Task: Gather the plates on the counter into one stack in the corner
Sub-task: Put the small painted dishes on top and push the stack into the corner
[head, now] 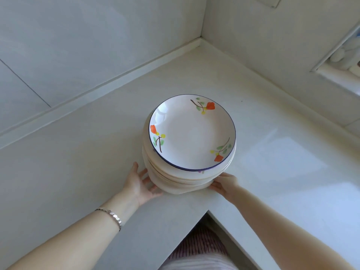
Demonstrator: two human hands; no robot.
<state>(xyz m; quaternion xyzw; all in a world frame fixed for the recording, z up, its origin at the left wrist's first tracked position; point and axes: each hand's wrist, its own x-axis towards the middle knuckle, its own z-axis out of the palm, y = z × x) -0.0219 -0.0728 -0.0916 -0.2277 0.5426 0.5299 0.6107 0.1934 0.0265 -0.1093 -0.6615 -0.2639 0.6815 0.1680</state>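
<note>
our 2 forearms are reaching in; we are cupping the plate stack (181,180) low with open left hand (139,184) and right hand (224,185), probably to slide it toward the corner (200,40).

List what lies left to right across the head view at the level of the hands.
Bracelet → left hand → plate stack → right hand, all on or over the counter.

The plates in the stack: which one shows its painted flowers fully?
The top plate: its whole face shows, with three orange flowers and a thin blue rim. The plates under it show only their pale edges, with a small purple mark peeking out.
</note>
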